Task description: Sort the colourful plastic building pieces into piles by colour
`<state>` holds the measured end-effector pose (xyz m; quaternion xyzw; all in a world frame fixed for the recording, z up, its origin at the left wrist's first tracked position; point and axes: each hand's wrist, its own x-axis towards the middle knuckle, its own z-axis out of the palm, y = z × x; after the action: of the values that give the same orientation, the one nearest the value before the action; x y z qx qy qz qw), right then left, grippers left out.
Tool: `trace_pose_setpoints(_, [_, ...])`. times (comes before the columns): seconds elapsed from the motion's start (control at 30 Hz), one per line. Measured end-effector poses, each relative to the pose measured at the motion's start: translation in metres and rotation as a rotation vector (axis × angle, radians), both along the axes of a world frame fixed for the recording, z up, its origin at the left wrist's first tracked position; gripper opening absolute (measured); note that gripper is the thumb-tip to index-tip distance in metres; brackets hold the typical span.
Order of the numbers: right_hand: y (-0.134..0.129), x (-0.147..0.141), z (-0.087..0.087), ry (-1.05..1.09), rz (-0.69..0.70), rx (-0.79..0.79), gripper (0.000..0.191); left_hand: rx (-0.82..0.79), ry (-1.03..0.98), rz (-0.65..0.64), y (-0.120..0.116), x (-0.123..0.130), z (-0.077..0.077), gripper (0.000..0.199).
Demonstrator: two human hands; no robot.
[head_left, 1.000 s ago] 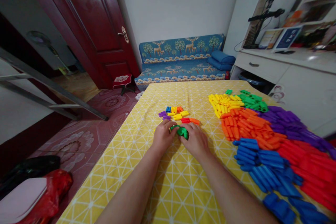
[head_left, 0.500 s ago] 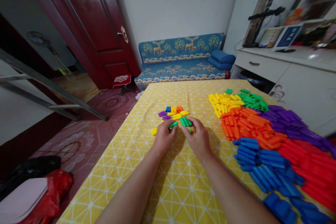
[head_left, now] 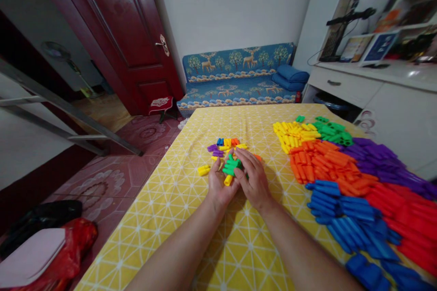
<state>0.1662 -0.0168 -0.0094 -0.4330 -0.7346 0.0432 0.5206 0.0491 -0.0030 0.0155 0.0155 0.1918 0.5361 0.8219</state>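
Note:
My left hand (head_left: 221, 188) is turned palm up and cradles several green tube-shaped plastic blocks (head_left: 231, 166). A yellow tube block (head_left: 228, 180) sticks out below the green ones, at the same palm. From the right, my right hand (head_left: 255, 183) closes over the green blocks, its thumb and fingers on them. Just beyond the hands lie purple blocks (head_left: 215, 150), a blue block (head_left: 220, 141) and an orange block (head_left: 235, 141). A joined yellow pair (head_left: 204, 170) rests left of my left hand. The right fingers partly hide another orange block (head_left: 257, 157).
On the right of the yellow tablecloth (head_left: 164, 236) are heaps of yellow blocks (head_left: 295, 134), green blocks (head_left: 332, 132), orange blocks (head_left: 324, 163), purple blocks (head_left: 378, 159), red blocks (head_left: 409, 213) and blue blocks (head_left: 355, 218). A sofa (head_left: 235, 82) stands beyond the table.
My left hand has turned palm up, and the green blocks, held apart before, are now together in it. My right hand has moved over them. A yellow block now shows at the palm.

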Motion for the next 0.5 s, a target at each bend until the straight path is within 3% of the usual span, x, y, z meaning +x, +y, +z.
trace_pose_setpoints(0.17, [-0.002, 0.006, 0.003, 0.193, -0.101, 0.023, 0.026, 0.068, -0.05, 0.028, 0.008, -0.012, -0.004, 0.052])
trace_pose_setpoints(0.33, [-0.002, 0.003, 0.003, 0.105, 0.034, -0.045, 0.032, 0.07, -0.031, 0.078, 0.014, -0.017, -0.009, 0.056])
trace_pose_setpoints(0.5, [-0.009, -0.008, 0.005, -0.051, 0.19, 0.029, 0.042, 0.094, 0.001, 0.036, 0.012, -0.017, -0.011, 0.056])
